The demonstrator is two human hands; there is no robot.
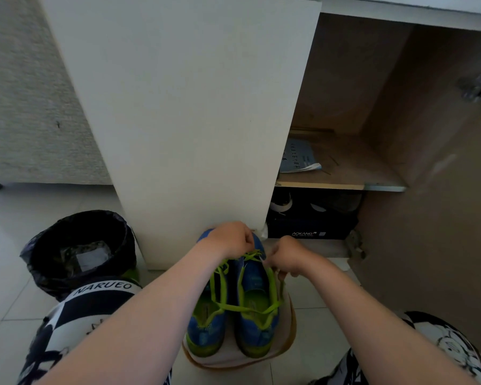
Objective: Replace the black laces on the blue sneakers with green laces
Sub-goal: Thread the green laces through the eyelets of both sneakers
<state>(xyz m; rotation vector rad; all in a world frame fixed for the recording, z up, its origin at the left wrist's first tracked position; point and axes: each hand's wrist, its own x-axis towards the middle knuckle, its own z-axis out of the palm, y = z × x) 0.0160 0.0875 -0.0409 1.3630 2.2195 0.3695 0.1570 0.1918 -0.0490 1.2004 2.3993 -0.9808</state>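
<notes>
Sneakers: blue sneakers stood side by side on a beige mat, long axes running away from the person, toes judged toward the white cabinet door.
Laces: green laces loosely threaded, one strand draped across both openings; no black lace seen.
Left hand: left hand at the far end, fingers curled on a green strand.
Right hand: right hand just beside the right shoe, strand pinched.
Key relation: working strands held at the far end, between both hands; slack trails back toward the person.
Surroundings: lined bin at left.
</notes>
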